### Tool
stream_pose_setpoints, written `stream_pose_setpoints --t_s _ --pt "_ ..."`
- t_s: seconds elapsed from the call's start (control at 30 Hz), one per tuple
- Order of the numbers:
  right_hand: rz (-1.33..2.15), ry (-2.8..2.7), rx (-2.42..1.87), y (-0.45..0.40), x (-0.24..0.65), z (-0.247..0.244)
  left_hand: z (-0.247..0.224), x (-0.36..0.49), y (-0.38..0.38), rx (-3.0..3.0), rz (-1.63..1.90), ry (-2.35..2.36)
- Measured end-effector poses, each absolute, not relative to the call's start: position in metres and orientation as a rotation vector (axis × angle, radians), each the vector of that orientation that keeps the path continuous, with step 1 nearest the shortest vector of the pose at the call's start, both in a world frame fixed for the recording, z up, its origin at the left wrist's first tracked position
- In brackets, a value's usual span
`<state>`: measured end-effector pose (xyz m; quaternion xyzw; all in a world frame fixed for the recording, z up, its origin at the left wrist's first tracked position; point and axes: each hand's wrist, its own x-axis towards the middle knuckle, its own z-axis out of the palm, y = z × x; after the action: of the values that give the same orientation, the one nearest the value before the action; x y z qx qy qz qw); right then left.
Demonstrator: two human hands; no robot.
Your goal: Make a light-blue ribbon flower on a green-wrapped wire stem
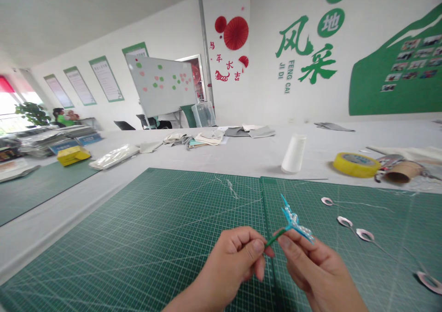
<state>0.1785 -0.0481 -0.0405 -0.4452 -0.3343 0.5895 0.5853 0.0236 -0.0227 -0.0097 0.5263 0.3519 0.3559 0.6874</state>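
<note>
A small blue flower (292,219) with pearly white beads and pointed petals is held above the green cutting mats. Its green stem (275,239) slants down to the left. My left hand (238,261) pinches the lower end of the stem between thumb and forefinger. Thumb and fingers of my right hand (311,261) close on the stem just under the petals, and some petals lie over the fingers. Part of the stem is hidden by the fingertips.
Pink-and-white rings (365,235) on thin stems lie on the right cutting mat (380,210). Loose white thread (232,188) rests on the left mat. Behind stand a white thread cone (294,153), yellow tape roll (356,164), cardboard tube (403,171), fabric pieces (207,137) and yellow box (73,155).
</note>
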Motion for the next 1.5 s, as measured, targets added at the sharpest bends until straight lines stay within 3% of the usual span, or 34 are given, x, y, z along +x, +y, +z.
stream_pose_setpoints --t_s 1.5 --pt "1.336 -0.896 -1.073 -0.051 0.178 -0.034 -0.016 0.025 -0.025 1.151 0.716 0.596"
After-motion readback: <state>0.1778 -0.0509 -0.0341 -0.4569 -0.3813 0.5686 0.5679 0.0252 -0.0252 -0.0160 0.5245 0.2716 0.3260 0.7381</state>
